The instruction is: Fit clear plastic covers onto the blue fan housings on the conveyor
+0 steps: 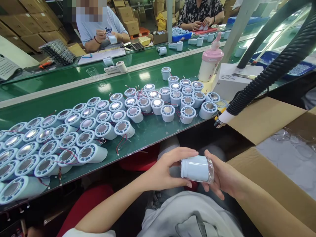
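The pale blue cylinder (pixel 196 168) is in front of the green bench (pixel 145 136), below its near edge and above the person's lap. The left hand (pixel 169 168) holds it, thumb below and fingers above, closed around the ridged end. The right hand (pixel 225 177) curves about the other end, where a clear cover (pixel 210 169) shows; how firmly its fingers press there I cannot tell, since the plastic hides the contact.

The chief risk is a drop: nothing off the bench's edge would catch the piece except the lap (and smooth, glossy plastic gives fingers little bite). If the two hands push off-line, the cover could bind askew, scuff or crack at its rim.

On the bench, similar blue units (pixel 124 128) stand crowded up to the near edge, some trailing wires (pixel 120 144). The left forearm passes just in front of that edge, so a raised elbow might snag a lead and pull a unit over. Beside the bench's near right part hangs a hose (pixel 266 62) with a metal tip (pixel 219 123); lifting the right hand carelessly could knock it.
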`<state>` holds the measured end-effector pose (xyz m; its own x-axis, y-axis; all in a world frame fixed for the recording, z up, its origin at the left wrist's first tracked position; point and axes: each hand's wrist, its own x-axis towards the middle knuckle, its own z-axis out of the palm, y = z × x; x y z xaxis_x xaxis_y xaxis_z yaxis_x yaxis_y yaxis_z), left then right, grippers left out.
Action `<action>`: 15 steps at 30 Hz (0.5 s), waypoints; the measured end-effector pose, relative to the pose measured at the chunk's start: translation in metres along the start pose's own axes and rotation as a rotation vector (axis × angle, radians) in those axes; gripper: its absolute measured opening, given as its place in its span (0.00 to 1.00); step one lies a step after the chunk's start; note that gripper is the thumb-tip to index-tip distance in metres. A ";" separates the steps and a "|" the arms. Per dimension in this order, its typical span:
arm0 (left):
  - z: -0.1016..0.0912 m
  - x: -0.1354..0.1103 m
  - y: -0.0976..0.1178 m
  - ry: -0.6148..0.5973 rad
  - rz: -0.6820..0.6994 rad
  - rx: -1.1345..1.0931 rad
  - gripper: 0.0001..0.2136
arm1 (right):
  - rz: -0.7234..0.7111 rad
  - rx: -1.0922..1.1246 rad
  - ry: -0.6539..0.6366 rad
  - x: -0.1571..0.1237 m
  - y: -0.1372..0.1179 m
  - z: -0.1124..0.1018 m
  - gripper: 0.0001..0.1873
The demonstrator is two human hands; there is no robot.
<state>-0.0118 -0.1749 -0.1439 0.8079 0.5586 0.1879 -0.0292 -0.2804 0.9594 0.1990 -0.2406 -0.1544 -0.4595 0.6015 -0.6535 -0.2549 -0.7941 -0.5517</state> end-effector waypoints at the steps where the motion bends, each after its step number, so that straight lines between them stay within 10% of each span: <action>1: 0.001 0.000 0.002 0.006 -0.023 -0.009 0.32 | 0.010 -0.014 0.005 0.001 0.001 -0.001 0.38; 4: 0.003 -0.001 0.008 0.024 -0.141 -0.065 0.30 | -0.132 -0.162 0.096 0.001 0.007 -0.004 0.36; 9: 0.003 -0.002 0.012 0.042 -0.328 -0.195 0.31 | -0.877 -0.749 0.501 -0.009 0.016 -0.012 0.11; 12: 0.003 -0.002 0.009 0.024 -0.361 -0.296 0.31 | -1.191 -1.067 0.349 -0.015 0.018 -0.015 0.27; 15: 0.001 -0.001 0.010 -0.009 -0.356 -0.310 0.34 | -1.114 -1.002 0.196 -0.017 0.019 -0.016 0.29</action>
<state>-0.0119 -0.1789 -0.1348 0.8047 0.5704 -0.1647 0.0771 0.1747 0.9816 0.2160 -0.2648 -0.1620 -0.2902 0.9045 0.3125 0.3189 0.3993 -0.8596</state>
